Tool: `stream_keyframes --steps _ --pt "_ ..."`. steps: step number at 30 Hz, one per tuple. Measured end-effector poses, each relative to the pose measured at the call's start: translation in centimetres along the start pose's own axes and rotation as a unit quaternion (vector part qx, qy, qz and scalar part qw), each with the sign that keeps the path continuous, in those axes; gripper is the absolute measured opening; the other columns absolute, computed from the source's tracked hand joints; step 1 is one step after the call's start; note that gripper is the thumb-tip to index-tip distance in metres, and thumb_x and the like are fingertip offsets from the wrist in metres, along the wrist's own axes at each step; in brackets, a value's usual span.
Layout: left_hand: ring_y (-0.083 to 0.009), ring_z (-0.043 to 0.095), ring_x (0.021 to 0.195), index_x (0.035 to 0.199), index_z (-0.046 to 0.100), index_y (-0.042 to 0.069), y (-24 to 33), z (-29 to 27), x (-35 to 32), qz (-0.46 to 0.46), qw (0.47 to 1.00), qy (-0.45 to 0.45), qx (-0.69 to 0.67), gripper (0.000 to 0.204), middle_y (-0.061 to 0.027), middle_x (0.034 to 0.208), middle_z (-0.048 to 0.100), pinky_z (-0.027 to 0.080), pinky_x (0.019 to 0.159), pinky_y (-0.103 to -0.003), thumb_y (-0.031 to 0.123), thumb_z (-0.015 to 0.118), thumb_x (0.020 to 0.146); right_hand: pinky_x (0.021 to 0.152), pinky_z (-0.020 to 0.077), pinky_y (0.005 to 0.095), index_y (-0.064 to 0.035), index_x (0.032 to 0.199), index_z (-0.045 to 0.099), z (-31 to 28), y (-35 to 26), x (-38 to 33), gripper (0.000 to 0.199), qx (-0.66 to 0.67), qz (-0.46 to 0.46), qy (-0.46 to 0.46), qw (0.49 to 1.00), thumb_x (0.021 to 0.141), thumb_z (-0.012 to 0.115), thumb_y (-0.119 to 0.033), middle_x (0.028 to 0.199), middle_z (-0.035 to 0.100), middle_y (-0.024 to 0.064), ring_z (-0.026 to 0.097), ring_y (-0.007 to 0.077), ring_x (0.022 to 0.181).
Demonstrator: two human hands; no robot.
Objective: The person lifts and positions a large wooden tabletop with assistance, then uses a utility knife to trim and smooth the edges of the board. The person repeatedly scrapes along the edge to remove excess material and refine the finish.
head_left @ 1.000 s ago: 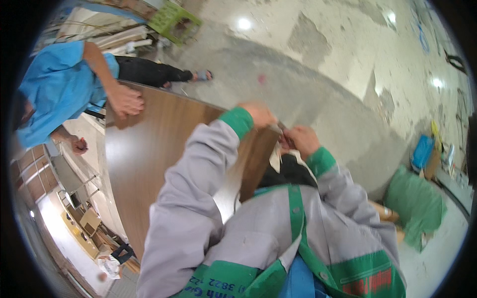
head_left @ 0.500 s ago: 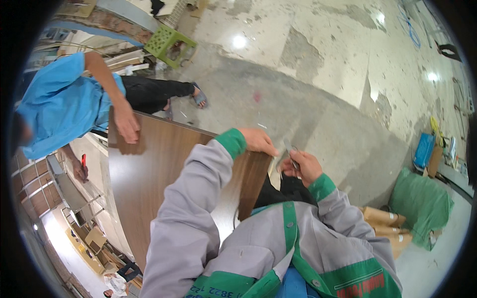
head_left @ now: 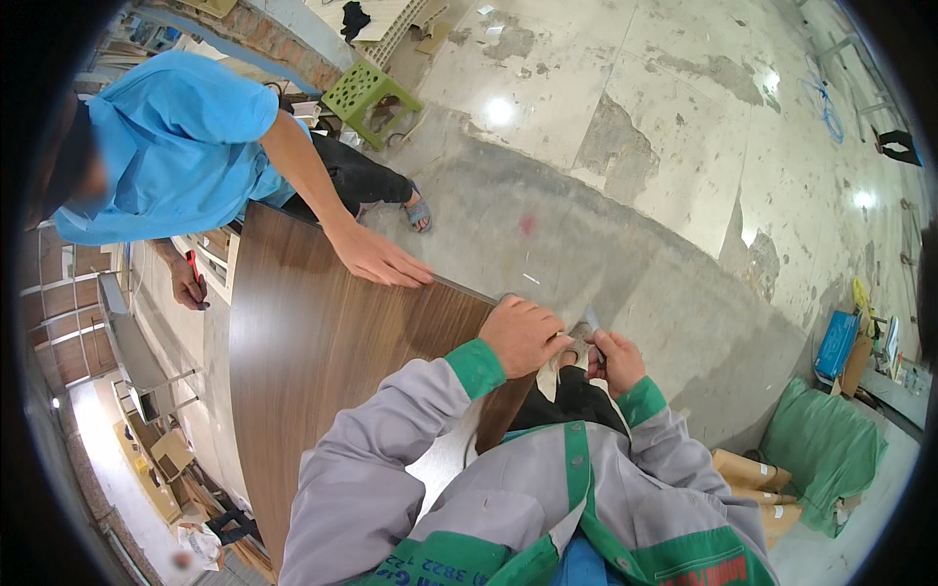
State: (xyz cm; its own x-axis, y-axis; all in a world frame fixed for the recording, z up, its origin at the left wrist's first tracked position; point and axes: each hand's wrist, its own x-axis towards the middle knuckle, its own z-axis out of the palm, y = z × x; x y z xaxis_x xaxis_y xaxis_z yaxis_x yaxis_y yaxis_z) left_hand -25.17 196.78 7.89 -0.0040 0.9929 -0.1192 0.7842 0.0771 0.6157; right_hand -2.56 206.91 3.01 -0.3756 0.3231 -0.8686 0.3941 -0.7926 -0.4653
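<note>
A brown wood-grain board [head_left: 332, 293] stretches out to my left. My left hand [head_left: 523, 334] is closed over its near right corner, fingers bent down at the edge. Just to the right, my right hand [head_left: 618, 361] grips a small knife [head_left: 590, 318] by its dark handle, most of which the fingers hide. Its pale metal blade points up and away, close to my left fingertips. What lies under the left fingers cannot be seen.
Across the board, a co-worker in a blue shirt [head_left: 186, 146] rests one hand [head_left: 386, 259] on its far edge. Their other hand holds a red and black cutter [head_left: 195, 269]. A green stool [head_left: 371, 103] stands behind. Green sheeting [head_left: 821, 449] and brown rolls [head_left: 752, 474] lie at right.
The co-worker's hand has slid right along the board's far edge, toward my left hand. My two hands have shifted slightly right and nearer, with the knife blade still by the corner.
</note>
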Motion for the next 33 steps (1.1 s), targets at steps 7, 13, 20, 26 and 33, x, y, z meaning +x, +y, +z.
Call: stream_keyframes --steps 7,13,20,26,33 --pt "-0.0296 0.07 0.089 0.091 0.076 0.013 -0.9 0.4 -0.5 -0.017 0.997 0.016 -0.071 0.021 -0.0052 0.093 0.077 0.05 0.082 -0.045 0.031 0.068 0.095 0.061 0.0565 0.0285 -0.0056 0.105 0.065 1.0 0.7 -0.9 0.023 0.042 -0.035 -0.019 0.998 0.107 0.06 -0.028 0.081 0.065 0.0022 0.064 0.013 0.066" --pt "-0.0322 0.07 0.089 0.092 0.077 0.015 -0.3 0.1 0.6 -0.077 0.996 -0.032 -0.023 0.028 -0.0073 0.09 0.075 0.052 0.078 -0.048 0.041 0.067 0.094 0.057 0.0533 0.0286 -0.0051 0.102 0.066 0.8 0.7 -0.7 0.024 0.053 -0.049 -0.021 0.997 0.107 0.06 -0.028 0.076 0.062 0.0015 0.059 0.012 0.06" --pt "-0.033 0.071 0.1 0.108 0.079 0.019 -2.1 -1.3 0.7 -0.068 0.987 -0.117 -0.088 0.031 -0.0093 0.105 0.076 0.056 0.084 -0.043 0.042 0.059 0.1 0.06 0.0505 0.0293 -0.0052 0.106 0.068 1.1 1.3 -0.8 0.025 0.073 -0.056 -0.032 0.995 0.106 0.059 -0.028 0.081 0.063 0.0019 0.059 0.0126 0.065" --pt "-0.0347 0.071 0.098 0.115 0.078 0.02 -3.0 -1.6 2.1 -0.134 0.966 -0.206 -0.076 0.032 -0.0101 0.102 0.077 0.055 0.086 -0.043 0.041 0.058 0.102 0.07 0.0526 0.0267 -0.0056 0.112 0.069 1.6 0.8 -1.2 0.023 0.089 -0.058 -0.053 0.993 0.108 0.059 -0.026 0.085 0.064 0.0008 0.064 0.0122 0.076" --pt "-0.0273 0.072 0.093 0.116 0.076 0.005 -3.7 -2.4 1.9 -0.096 0.961 -0.176 -0.192 0.034 -0.014 0.101 0.077 0.053 0.087 -0.036 0.032 0.062 0.102 0.069 0.053 0.0273 -0.0059 0.11 0.071 0.9 1.1 -1.7 0.022 0.073 -0.065 -0.052 0.994 0.106 0.063 -0.026 0.087 0.067 0.0009 0.064 0.0115 0.077"
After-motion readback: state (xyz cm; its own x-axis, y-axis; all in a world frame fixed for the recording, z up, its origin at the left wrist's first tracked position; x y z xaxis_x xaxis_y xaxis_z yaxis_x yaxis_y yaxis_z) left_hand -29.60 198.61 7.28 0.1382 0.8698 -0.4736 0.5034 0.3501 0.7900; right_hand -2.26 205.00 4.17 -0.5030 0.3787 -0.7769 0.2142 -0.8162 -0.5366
